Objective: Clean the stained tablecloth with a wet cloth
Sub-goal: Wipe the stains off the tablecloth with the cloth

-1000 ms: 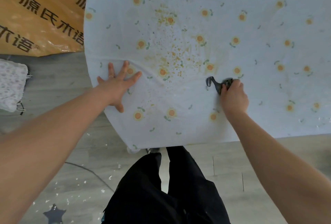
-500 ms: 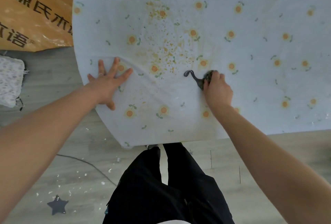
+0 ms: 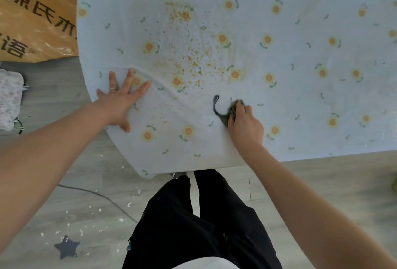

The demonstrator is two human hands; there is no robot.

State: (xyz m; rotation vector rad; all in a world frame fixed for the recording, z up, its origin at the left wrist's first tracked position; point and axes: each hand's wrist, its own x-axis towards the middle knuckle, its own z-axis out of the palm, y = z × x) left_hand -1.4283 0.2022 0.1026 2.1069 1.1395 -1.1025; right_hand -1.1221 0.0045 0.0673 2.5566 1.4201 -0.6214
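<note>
A pale blue tablecloth (image 3: 300, 101) printed with small orange flowers covers the surface. Orange-brown stains (image 3: 193, 60) speckle its middle. The left hand (image 3: 120, 102) lies flat on the tablecloth near its left edge, fingers spread, with a fold of fabric running out from the fingertips. The right hand (image 3: 245, 124) curls around a dark grey cloth (image 3: 225, 112), pressing it to the tablecloth just below the stains, one strip trailing out to the left.
</note>
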